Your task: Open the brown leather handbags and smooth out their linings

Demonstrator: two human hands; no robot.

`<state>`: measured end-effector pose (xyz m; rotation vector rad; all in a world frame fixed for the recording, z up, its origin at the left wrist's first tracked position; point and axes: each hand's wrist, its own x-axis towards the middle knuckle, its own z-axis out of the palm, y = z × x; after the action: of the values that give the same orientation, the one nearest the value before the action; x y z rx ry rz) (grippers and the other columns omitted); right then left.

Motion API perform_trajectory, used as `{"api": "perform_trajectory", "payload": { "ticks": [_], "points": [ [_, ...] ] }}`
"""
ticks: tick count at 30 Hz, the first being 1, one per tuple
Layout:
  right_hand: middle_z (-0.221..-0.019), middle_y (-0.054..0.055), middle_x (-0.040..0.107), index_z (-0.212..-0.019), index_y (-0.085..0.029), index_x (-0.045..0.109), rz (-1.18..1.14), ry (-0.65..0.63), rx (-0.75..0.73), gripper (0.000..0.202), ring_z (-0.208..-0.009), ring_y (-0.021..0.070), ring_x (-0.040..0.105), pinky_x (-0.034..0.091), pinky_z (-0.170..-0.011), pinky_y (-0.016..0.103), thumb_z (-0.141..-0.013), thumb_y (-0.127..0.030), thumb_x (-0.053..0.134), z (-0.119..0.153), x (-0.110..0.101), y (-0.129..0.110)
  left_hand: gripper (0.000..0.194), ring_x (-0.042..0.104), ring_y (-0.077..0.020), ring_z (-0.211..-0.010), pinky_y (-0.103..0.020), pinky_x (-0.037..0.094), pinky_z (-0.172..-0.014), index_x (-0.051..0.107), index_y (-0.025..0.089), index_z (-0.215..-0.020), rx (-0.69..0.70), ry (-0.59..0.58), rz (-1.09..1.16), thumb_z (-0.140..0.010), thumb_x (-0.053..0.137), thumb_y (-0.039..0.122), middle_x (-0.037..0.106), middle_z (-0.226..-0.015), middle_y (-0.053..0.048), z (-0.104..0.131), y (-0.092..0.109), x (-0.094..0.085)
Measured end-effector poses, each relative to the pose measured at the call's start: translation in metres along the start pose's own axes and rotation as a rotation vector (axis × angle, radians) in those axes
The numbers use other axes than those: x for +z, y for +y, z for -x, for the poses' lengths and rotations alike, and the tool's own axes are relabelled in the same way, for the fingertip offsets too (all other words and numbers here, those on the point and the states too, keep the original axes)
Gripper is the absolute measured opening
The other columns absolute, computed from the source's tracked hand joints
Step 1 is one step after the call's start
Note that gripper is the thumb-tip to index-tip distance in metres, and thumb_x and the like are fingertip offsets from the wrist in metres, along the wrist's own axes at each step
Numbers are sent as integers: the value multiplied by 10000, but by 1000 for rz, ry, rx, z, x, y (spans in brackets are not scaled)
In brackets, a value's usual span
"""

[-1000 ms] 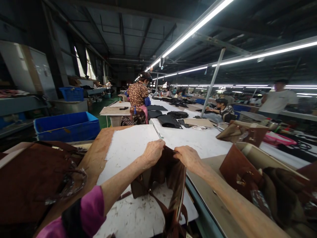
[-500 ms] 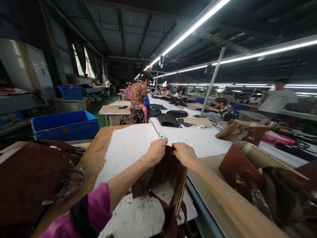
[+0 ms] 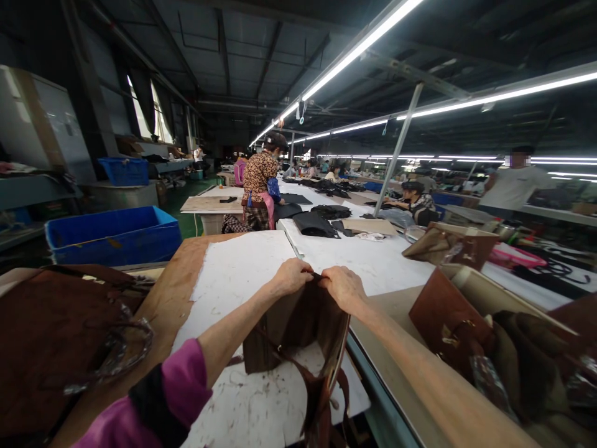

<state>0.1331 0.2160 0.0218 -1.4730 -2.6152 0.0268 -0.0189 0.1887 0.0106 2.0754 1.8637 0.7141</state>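
Observation:
A brown bag [image 3: 298, 320] stands in front of me on a stained white sheet [image 3: 242, 398] over the table. Its far top edge is pinched by my left hand [image 3: 291, 275], fingers closed. Close beside it, my right hand [image 3: 344, 287] grips the same edge, thumb and fingers pressed together. The bag's dark interior and a hanging strap [image 3: 303, 370] face me. What exactly lies between the fingertips is too small to see.
Brown bags with plastic-wrapped handles lie at left [image 3: 60, 348] and right [image 3: 454, 311]. A blue bin [image 3: 116, 236] stands at the left. Ahead, a person in a patterned top [image 3: 259, 180] works at a table with black pieces [image 3: 317, 224]. A metal post [image 3: 398, 149] rises at right.
My hands have drawn slightly closer together along the bag's top edge. The camera view has shifted a little; both hands keep their hold.

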Motion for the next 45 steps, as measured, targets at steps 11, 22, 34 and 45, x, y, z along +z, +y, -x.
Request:
{"api": "perform_trajectory", "payload": {
  "ticks": [11,22,34,45],
  "points": [
    [-901,24,634,-910,-222,613,-172,-109,-194,243,-852,152,557,340,-657,215,-810,-291,403,-14,0,7,233,557,-151,-756,-215,416,-645,672,203,-835,-17,51,-32,-684,497,234,645,-738,6,0,0,2],
    [-1012,14,616,-1065,-272,566,-196,-73,-239,314,-953,174,529,348,-753,241,-798,-246,402,-13,2,7,220,558,-154,-761,-223,416,-660,659,180,-848,-51,33,-70,-695,511,236,641,-786,-16,7,4,-2],
    [-842,15,628,-906,-217,609,-223,-144,-339,233,-790,150,542,350,-678,226,-813,-276,404,-10,-7,3,197,573,-172,-744,-253,421,-658,663,189,-804,-221,50,-165,-706,512,270,648,-785,-40,72,-3,-35],
    [-783,45,623,-779,-191,600,56,-45,-245,259,-770,168,556,313,-607,240,-830,-328,387,9,-12,-8,245,586,-234,-808,-328,430,-666,587,162,-832,-169,99,-450,-845,348,214,620,-853,-89,76,7,-13]
  ]
}}
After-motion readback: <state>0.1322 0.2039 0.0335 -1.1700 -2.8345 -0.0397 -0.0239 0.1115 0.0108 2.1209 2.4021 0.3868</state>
